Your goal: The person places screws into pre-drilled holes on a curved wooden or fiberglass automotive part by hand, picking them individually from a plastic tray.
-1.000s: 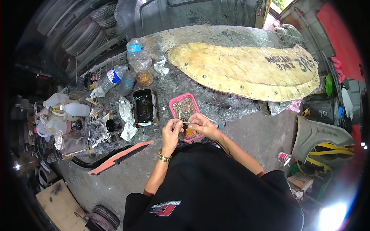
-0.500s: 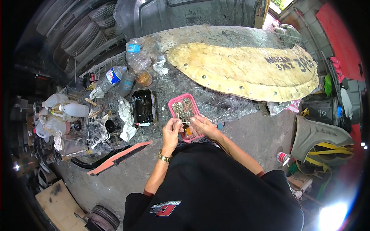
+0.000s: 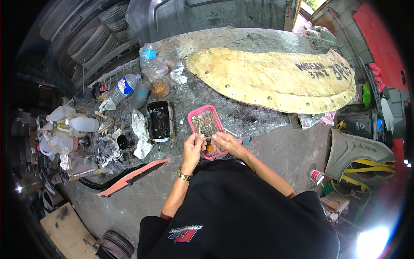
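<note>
A pink plastic basket stands at the near edge of the bench, holding many small metal bolts or screws and something orange at its near end. Over the basket's near half, my left hand comes in from the left, thumb and fingers pinched together. My right hand faces it from the other side, also pinched, its fingertips a short gap from the left ones. Whatever lies between the fingertips is too small to make out. A blue-tipped tool pokes out beside my right wrist.
A black-coated open container stands left of the basket, beside crumpled paper. Plastic bottles and white jugs crowd the left. Behind lies a long curved yellowish panel. A grey fender-like part stands at right.
My right hand has shifted very slightly left and down, closer to my left hand. Both hands stay pinched over the basket; the bench things look the same.
</note>
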### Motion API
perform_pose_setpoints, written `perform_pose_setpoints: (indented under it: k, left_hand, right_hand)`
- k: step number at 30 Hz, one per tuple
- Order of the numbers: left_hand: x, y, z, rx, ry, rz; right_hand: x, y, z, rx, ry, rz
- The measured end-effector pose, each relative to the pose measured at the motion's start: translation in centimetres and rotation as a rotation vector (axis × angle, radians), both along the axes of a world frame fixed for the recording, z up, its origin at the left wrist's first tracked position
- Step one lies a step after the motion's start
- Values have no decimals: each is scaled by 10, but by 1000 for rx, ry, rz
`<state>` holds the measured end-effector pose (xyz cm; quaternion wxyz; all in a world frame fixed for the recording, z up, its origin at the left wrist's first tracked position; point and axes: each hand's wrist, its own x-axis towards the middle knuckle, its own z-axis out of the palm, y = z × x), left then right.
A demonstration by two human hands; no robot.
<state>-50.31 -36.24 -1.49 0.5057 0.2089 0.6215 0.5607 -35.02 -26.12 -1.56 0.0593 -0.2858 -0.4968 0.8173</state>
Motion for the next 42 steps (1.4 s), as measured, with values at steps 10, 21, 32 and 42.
perform_pose_setpoints:
  k: [10,21,32,42]
  left_hand:
    - [0,0,-4,86,-56,68]
    - [11,-3,-7,39,155,-38]
    - [5,-12,-14,62,18,-44]
    - [-10,-11,-8,103,-76,71]
  right_hand:
    - [0,1,2,141,-26,-94]
    - [-5,-10,-18,-364,141,-221]
    - [-8,-3,-10,-56,-59,-126]
    - [-18,15,-15,-176,-28,-224]
